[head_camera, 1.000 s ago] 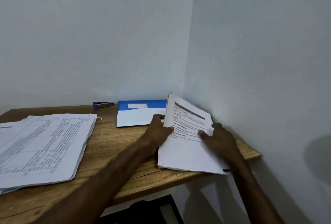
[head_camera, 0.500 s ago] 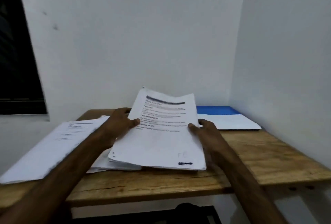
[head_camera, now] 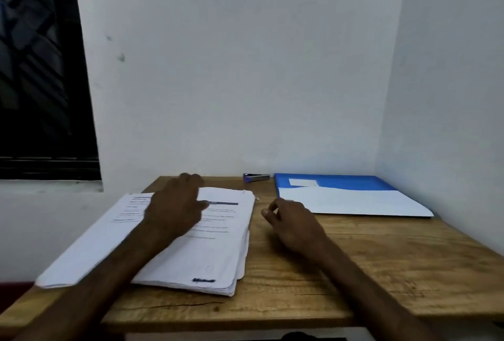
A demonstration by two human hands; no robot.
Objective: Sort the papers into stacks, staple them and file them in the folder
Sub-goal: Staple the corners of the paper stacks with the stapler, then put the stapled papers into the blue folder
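Papers (head_camera: 212, 253) now down | left hand (head_camera: 174, 204) flat on them | right hand (head_camera: 291, 220) loose, empty, beside

Two paper stacks on the one counter (head_camera: 354, 272), a thick stack (head_camera: 218, 253) and a thinner stack (head_camera: 90, 245), one stapler (head_camera: 256, 177), one blue folder (head_camera: 341, 181), one white sheet (head_camera: 354, 201) on it, two hands, left hand (head_camera: 174, 204), right hand (head_camera: 291, 223), one window (head_camera: 41, 81)

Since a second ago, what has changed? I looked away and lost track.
Both hands moved the papers left and laid them on the pile. The right hand let go and hovers beside it; the left hand rests on top. Folder and stapler stayed at the back of the table.
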